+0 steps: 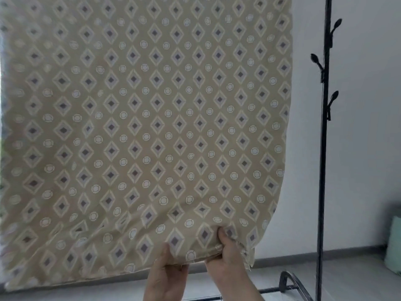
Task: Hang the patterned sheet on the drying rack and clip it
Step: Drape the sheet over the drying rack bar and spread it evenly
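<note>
Sheet: beige fabric sheet printed with diamonds and rings [152,127], hanging broad and nearly flat in front of the white wall [368,148] and filling most of the view. Running out of frame at the top, so impossible to tell whether already lying over a top bar.
Left hand: left hand [167,272] gripping the lower hem, thumb pressing the front and fingers curling up behind the cloth.
Right hand: right hand [227,257] pinching the same hem close beside the left, near the sheet's lower right corner, and bunching a small fold.
Rack: black metal drying rack pole [323,170] standing upright just beside the sheet's right edge, not touching it.
Clips: three black clips [333,101] sitting on the pole, none yet biting the sheet.
Step in hand: by the look of it, tugging the hem to straighten the drape before clipping.
Doing it well: pulling straight down and evenly with both hands, then sliding them apart along the hem to flatten the bunched corner.
Watching for: dragging the cloth off sideways, and letting go before one hand is reaching for a clip.
</note>
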`<state>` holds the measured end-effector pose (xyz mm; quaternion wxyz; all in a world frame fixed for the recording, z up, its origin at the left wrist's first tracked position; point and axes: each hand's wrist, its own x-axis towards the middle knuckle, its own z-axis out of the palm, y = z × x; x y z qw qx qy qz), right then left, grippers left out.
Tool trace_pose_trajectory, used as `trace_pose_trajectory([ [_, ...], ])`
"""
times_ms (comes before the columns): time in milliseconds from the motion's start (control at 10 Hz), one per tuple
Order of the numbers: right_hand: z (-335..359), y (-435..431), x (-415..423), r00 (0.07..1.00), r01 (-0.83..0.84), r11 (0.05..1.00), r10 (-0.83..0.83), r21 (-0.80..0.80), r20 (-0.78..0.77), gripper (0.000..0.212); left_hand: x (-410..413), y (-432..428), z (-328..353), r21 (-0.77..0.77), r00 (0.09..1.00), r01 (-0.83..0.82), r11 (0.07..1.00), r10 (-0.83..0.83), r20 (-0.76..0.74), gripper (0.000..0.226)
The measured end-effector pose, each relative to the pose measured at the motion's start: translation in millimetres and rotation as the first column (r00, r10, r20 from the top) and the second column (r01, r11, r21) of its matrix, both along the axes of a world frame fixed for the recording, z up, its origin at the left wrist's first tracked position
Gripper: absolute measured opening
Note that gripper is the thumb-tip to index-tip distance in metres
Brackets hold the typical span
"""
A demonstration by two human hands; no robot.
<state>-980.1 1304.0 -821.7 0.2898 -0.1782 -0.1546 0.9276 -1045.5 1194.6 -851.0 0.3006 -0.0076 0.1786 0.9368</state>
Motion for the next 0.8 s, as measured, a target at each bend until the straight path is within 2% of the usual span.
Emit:
trace_pose_trajectory([
  [100, -7, 11, 6, 0.999, 0.018, 1.0, -0.019, -0.017, -0.039, 0.027, 8, 21, 7, -0.039, 0.999, -0.039, 0.998, 0.04, 0.019, 0.034],
  [200, -21, 29, 12, 0.994, 0.079, 0.993, -0.085, -0.083, -0.075, 0.032, 5, 30, 15, 0.013, 0.998, -0.056, 0.998, 0.056, 0.003, 0.022],
  [300, -26, 44, 26, 0.972, 0.069, 0.992, -0.091, -0.106, -0.215, 0.018, 6, 30, 20, 0.141, 0.997, -0.047, 0.989, 0.054, -0.046, 0.065],
  [400, -31, 52, 35, 0.962, -0.029, 0.998, 0.014, -0.054, -0.271, 0.018, -6, 29, 5, 0.189, 0.999, -0.034, 0.981, 0.037, -0.012, 0.092],
  [500, -45, 54, 36, 0.975, -0.128, 0.991, 0.121, -0.026, -0.188, 0.031, 23, 55, -7, 0.167, 0.975, 0.103, 0.98, -0.066, -0.214, 0.067],
  [600, -53, 57, 41, 0.984, -0.153, 0.988, 0.154, 0.023, -0.093, 0.025, 32, 86, -26, -0.044, 0.97, 0.146, 0.988, -0.151, -0.191, 0.062],
  [700, -69, 74, 51, 0.993, -0.112, 0.993, 0.113, 0.034, -0.018, 0.025, 26, 105, -44, -0.122, 0.988, 0.133, 0.984, -0.141, -0.065, 0.052],
  [800, -84, 100, 60, 0.996, -0.064, 0.998, 0.063, 0.013, 0.069, 0.029, 14, 119, -61, -0.135, 0.997, 0.073, 0.988, -0.073, 0.006, 0.038],
])
